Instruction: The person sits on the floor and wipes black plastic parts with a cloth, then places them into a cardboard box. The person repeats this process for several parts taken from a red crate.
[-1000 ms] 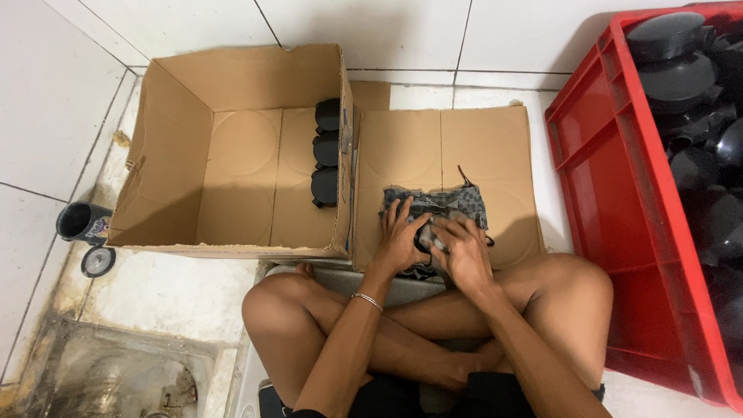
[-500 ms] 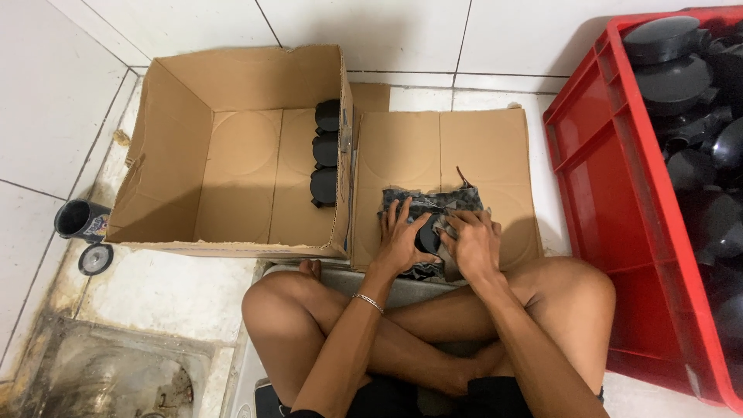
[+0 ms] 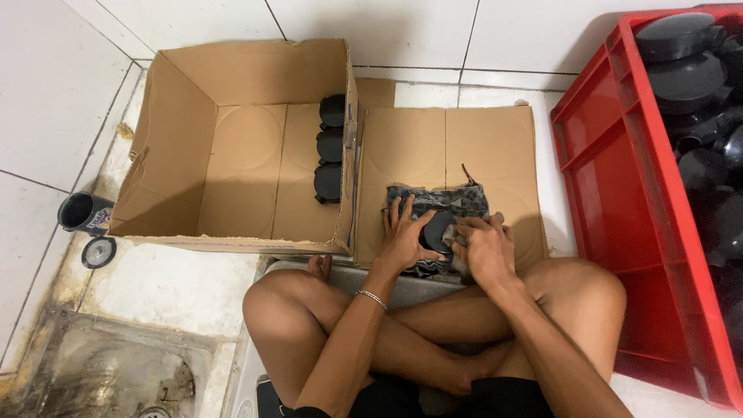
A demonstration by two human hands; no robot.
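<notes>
I sit cross-legged on a tiled floor. My left hand (image 3: 404, 234) presses on a round black lid-like piece (image 3: 436, 231) that lies on a grey patterned cloth (image 3: 433, 198). My right hand (image 3: 484, 249) rubs the piece with a bunched part of the cloth. Both rest on a flat cardboard sheet (image 3: 453, 147) in front of my legs.
An open cardboard box (image 3: 232, 147) stands at the left with three black round pieces (image 3: 331, 147) stacked along its right wall. A red plastic crate (image 3: 619, 224) at the right holds several black pieces. A dark cup (image 3: 81, 213) and a floor drain (image 3: 108, 379) lie at the far left.
My right hand has shifted slightly to the right and lower over the black piece, with the cloth gathered under it. My left hand stays on the piece.
</notes>
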